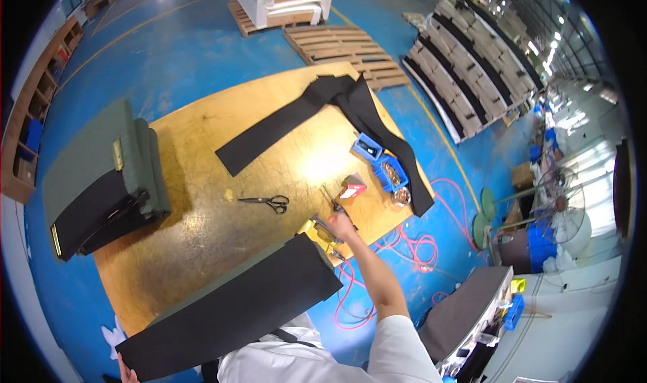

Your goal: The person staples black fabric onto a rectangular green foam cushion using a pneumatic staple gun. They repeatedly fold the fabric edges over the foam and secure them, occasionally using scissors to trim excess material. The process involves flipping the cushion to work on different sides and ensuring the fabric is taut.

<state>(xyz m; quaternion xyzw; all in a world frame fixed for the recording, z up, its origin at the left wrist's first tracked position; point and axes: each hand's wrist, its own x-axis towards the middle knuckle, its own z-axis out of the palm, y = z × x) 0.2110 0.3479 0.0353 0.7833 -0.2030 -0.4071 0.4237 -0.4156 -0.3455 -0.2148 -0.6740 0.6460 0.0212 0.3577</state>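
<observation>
A long black fabric-covered panel with a grey-green far edge lies slantwise along the near side of the table, close against my body. At its left end my left hand grips the edge; only some fingers show. Beyond the panel's right end, my right hand is closed around a staple gun, partly hidden by the fingers. A red air hose hangs below it. Black-handled scissors lie on the table, left of my right hand. A red and white box stands just beyond that hand.
A grey-green and black cushioned piece sits at the table's left. A black fabric strip bends across its far right. Blue bins hold small metal parts. Red hose coils lie on the floor; wooden pallets stand beyond.
</observation>
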